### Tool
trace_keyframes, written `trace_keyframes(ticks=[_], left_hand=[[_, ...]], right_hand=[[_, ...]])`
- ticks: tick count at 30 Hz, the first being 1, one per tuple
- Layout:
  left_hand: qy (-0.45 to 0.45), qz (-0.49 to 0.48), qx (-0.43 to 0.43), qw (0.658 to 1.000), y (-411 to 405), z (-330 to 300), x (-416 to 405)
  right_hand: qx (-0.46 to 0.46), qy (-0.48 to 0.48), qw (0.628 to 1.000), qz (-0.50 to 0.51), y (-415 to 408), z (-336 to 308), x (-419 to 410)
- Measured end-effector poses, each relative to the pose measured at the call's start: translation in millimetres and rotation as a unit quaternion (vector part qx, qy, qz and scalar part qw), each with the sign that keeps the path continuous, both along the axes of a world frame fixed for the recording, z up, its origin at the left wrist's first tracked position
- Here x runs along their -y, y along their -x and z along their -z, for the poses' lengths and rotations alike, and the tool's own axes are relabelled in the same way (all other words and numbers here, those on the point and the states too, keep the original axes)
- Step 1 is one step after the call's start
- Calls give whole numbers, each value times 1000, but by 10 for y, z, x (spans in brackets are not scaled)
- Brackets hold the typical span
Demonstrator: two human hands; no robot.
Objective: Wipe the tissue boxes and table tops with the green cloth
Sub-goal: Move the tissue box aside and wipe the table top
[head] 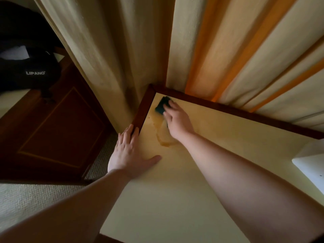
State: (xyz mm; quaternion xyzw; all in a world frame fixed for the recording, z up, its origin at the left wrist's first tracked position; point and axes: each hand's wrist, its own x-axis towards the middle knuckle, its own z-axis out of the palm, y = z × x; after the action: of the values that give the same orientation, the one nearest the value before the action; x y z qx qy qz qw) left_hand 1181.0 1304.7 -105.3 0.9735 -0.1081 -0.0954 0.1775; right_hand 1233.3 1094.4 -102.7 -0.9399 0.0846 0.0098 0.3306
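Pale yellow table top (175, 181) with dark wood rim — far corner being wiped.
Right hand (177, 118) presses dark green cloth (162, 105) into corner; left hand (130, 151) flat, fingers spread, at left edge — stain (163, 137) between.

This looks like a furnished bedroom or hotel room rather than any kind of workplace. Long cream curtains (112, 55) with orange stripes hang in folds to the back edge of a pale yellow tabletop (175, 199) framed by a dark wooden rim (142, 109). On the left stands a dark wooden cabinet (57, 134) with thin inlaid lines on its panel, and a black bag (29, 67) printed with the word LIPANO sits on top of it. Pale textured carpet (26, 200) covers the floor below. Warm, dim light glows through the curtain fabric, probably from a window behind it.
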Motion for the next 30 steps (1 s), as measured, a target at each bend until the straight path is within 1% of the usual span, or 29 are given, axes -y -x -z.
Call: trace_keyframes(ticks=[2,3,5,7,9,13,16,18,21,23,25,28,30], left_hand=[[1,2,-7,1000,5,-23,4],[-1,3,-10,1000,5,-30,3],[0,1,-12,1000,3,-30,-1],[4,1,-11,1000,3,-29,0],[5,3,-7,1000,1,-20,-2],[7,1,-7,1000,1,-5,0],[16,0,5,1000,-5,29,-5],[17,1,8,1000,-13,35,0],[19,5,5,1000,-16,24,2],[18,9,-1,1000,-14,15,7],[18,10,-8,1000,-3,7,8],[22,6,-7,1000,3,-2,7],[16,5,2,1000,-11,12,7]], right_hand=[[5,41,997,-72,219,61,1],[6,56,995,-87,323,79,34],[9,74,994,-86,504,108,140],[8,74,996,-49,614,119,245],[0,47,999,9,607,86,270],[-9,-21,991,129,241,-43,143],[-18,-30,990,140,-172,-137,56],[-29,-36,994,103,-412,-166,-20],[-34,-29,999,-23,-565,-127,-214],[-30,1,994,-108,-476,-60,-296],[-19,35,985,-166,-252,-8,-304],[-13,56,978,-202,179,31,-187],[-13,78,982,-169,448,57,1]])
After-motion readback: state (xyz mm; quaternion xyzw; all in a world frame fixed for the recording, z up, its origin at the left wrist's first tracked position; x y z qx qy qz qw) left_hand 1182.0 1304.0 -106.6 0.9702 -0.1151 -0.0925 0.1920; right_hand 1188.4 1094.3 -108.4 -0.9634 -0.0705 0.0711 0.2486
